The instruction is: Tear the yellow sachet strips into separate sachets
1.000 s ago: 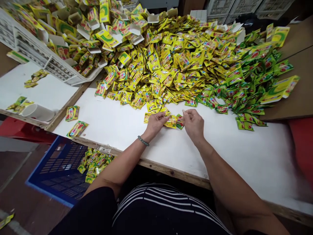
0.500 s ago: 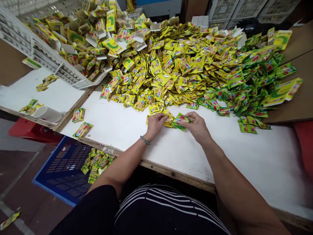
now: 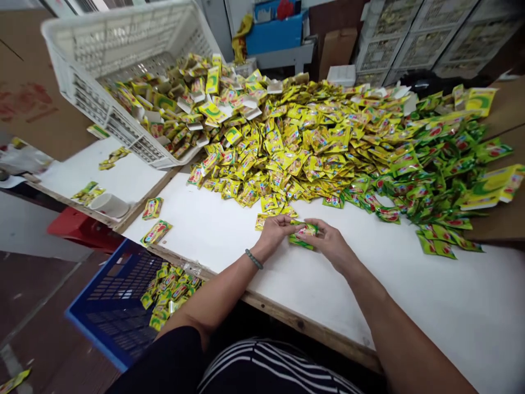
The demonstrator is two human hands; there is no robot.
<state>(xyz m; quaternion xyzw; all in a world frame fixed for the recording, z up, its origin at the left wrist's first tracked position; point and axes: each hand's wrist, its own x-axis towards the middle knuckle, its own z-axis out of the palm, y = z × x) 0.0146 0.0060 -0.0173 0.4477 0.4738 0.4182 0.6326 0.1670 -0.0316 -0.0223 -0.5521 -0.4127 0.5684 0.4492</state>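
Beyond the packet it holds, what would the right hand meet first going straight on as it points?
Probably the left hand, just across the green packet, though exact depth is unclear.

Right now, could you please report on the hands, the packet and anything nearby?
Left hand and right hand at a green packet. Heaped yellow packets close ahead. Loose green packets ahead, rightward.

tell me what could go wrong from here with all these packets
The left hand and right hand hold a green packet, which could slip.
The yellow heap and green heap meet, so packets might get mixed.
The nearer small box lies close to the edge of the table, by the blue crate, so a nudge could knock it off.
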